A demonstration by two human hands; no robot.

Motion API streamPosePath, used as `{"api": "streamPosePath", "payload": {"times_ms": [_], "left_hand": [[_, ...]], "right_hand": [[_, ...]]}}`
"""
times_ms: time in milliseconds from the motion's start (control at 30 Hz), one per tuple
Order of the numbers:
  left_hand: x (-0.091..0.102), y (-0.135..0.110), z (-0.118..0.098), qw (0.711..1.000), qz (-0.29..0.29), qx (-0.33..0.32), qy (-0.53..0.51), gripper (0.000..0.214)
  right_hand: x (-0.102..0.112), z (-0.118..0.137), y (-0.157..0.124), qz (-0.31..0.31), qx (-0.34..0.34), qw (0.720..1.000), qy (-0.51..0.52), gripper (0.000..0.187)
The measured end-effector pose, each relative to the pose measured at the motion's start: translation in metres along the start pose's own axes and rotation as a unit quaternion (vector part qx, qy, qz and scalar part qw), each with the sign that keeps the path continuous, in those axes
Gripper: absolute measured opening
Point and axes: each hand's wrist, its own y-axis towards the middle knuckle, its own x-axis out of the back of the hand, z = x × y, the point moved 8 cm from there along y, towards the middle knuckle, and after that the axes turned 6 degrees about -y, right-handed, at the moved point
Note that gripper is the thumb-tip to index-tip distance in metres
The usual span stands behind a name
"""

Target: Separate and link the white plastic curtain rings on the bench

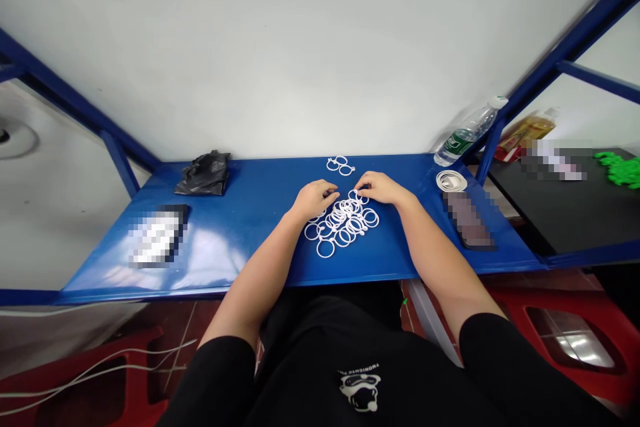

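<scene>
Rings (346,209), thin and white, lie heaped on the blue counter (260,213) between the person's forearms, with a small cluster (341,165) nearer the wall. The left hand (314,198) curls beside the heap; the right hand (379,187) reaches its far edge, fingertips at a ring. Whether either grips one, I cannot tell.

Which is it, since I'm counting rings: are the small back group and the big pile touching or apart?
Apart: the head view shows a strip of blue table between the small back group and the big pile.
</scene>
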Motion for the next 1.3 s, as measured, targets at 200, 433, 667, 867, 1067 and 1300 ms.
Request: {"api": "streamPosePath", "payload": {"times_ms": [200,433,667,867,1067,1300], "left_hand": [[0.001,-0.001,-0.013,0.999,-0.01,-0.032,-0.03,0.034],[0.001,-0.001,-0.028,0.997,-0.023,-0.07,-0.016,0.02],[0.004,-0.002,-0.022,0.998,-0.035,-0.043,-0.011,0.02],[0.007,-0.002,-0.016,0.999,-0.04,-0.029,-0.008,0.036],[0.004,-0.001,-0.015,0.999,-0.029,-0.032,0.01,0.045],[0.003,-0.002,-0.016,0.999,-0.016,-0.029,0.003,0.048]], "right_hand": [[0.015,0.015,-0.001,-0.075,-0.011,0.996,0.056,0.011],[0.023,0.064,-0.01,-0.257,0.01,0.956,0.141,0.014],[0.012,0.071,-0.01,-0.244,0.048,0.96,0.127,0.029],[0.008,0.073,-0.01,-0.207,0.069,0.97,0.108,0.023],[0.009,0.076,-0.011,-0.197,0.088,0.969,0.117,0.026],[0.008,0.081,-0.011,-0.185,0.086,0.974,0.097,0.021]]}}
